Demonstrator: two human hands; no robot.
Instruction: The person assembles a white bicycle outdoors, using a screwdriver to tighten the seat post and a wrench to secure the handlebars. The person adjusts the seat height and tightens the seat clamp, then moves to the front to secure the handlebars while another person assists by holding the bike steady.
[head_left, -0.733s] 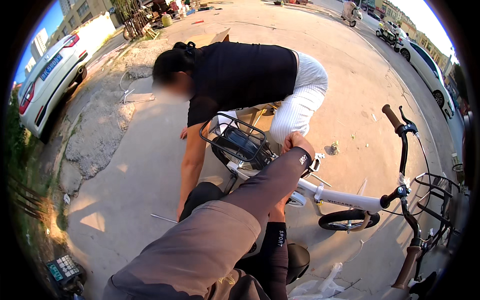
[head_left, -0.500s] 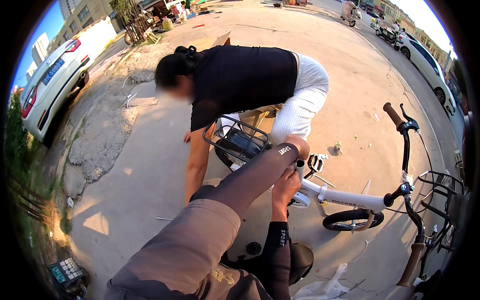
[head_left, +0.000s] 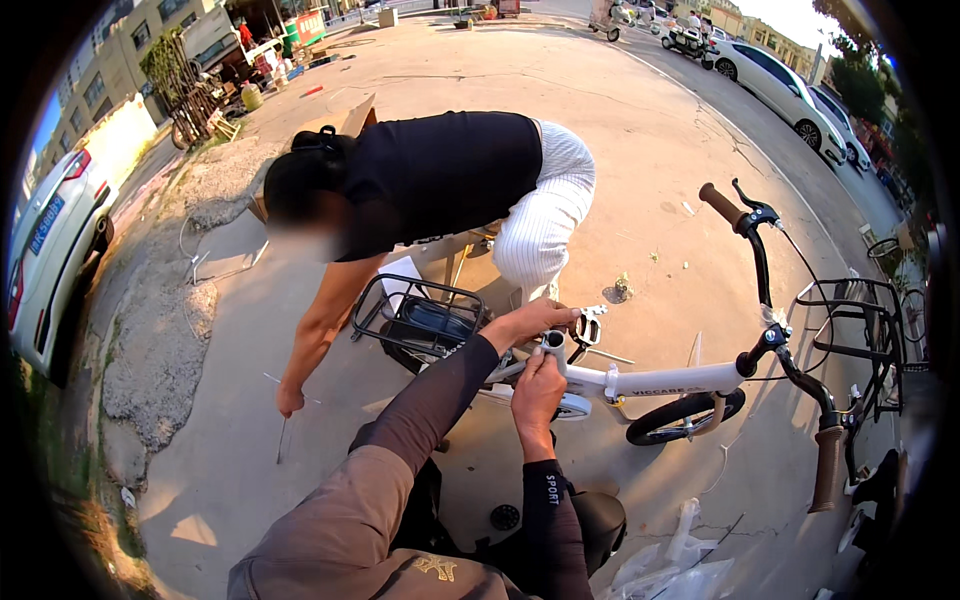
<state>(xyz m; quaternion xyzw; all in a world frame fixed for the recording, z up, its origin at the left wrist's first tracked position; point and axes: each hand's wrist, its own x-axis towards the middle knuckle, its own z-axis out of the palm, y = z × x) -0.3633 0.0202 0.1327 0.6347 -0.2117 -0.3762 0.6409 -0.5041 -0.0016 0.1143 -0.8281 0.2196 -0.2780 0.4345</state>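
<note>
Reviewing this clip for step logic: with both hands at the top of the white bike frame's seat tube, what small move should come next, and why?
Probably steady the tube with the left hand and work the clamp with the right hand. Both hands already meet at the open top of the seat tube on the white bike frame, and no saddle is fitted there.

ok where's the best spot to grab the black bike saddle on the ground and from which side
Probably the broad rear of the saddle, reached from above. It lies on the pavement by the person's knees, partly hidden under the right forearm, so only that rounded right part shows free. Both hands are at the white frame.
</note>
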